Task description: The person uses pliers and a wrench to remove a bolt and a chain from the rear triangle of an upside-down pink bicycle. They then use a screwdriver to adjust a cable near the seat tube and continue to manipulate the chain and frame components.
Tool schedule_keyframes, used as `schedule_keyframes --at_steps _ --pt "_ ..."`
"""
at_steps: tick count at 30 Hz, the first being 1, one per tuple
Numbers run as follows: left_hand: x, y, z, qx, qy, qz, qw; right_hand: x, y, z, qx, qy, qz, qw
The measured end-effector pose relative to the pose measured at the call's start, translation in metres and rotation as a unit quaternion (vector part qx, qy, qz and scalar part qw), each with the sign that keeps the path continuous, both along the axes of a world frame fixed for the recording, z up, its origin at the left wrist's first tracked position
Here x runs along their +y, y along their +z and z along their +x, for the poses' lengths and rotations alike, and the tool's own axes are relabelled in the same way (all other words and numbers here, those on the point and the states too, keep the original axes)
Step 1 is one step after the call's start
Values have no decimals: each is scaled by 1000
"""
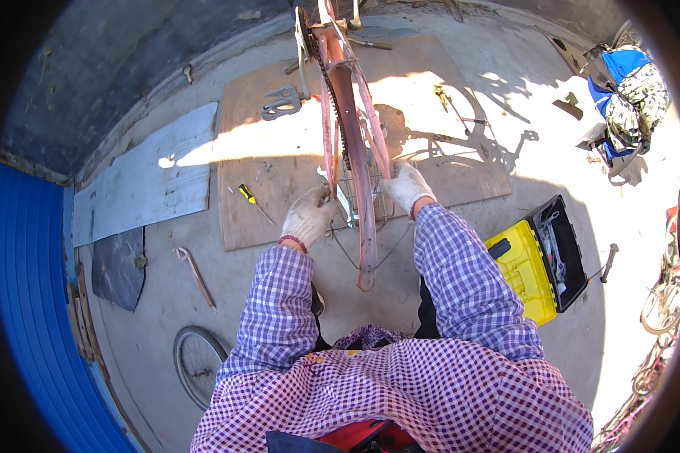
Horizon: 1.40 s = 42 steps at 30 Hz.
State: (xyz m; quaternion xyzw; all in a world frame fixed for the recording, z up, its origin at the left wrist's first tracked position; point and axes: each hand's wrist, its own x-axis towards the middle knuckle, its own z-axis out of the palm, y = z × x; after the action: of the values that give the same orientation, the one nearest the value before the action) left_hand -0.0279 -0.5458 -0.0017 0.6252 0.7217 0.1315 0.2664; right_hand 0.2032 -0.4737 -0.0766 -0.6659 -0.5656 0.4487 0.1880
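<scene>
A worn pink bicycle frame stands in front of me, with a long curved mudguard running toward me between its rear stays. My left hand, in a white work glove, closes round the end of the left stay. My right hand, gloved the same way, grips the end of the right stay. Both sets of fingertips are partly hidden. A dark chain hangs from the chainring along the left side. Thin wire stays curve beside the mudguard's lower end, and no wheel sits between the stays.
A wooden board lies under the bicycle, bearing a yellow screwdriver and small parts. At right is an open yellow-and-black toolbox with tools. A wheel and a curved pinkish piece lie at left, near a pale panel.
</scene>
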Motion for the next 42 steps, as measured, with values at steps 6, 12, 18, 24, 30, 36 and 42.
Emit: schedule_keyframes --at_steps 6,12,18,24,30,36,42 --pt "7 -12 -14 14 13 -9 1000 -6 18 2 -38 -2 -6 999" --pt "15 -18 -29 14 55 28 998 -8 53 -3 -29 -15 28 999" --pt "12 -18 -40 -35 103 75 991 -23 90 15 36 -81 142 986" --pt "-5 -9 -35 -31 140 54 988 -72 115 53 83 -92 183 975" --pt "9 7 -27 -48 143 76 986 -90 135 69 114 -18 146 983" --pt "33 19 -11 -37 125 86 988 -72 144 78 151 -14 159 976" --pt "70 29 -11 -97 130 -10 987 -44 148 95 174 47 116 977"
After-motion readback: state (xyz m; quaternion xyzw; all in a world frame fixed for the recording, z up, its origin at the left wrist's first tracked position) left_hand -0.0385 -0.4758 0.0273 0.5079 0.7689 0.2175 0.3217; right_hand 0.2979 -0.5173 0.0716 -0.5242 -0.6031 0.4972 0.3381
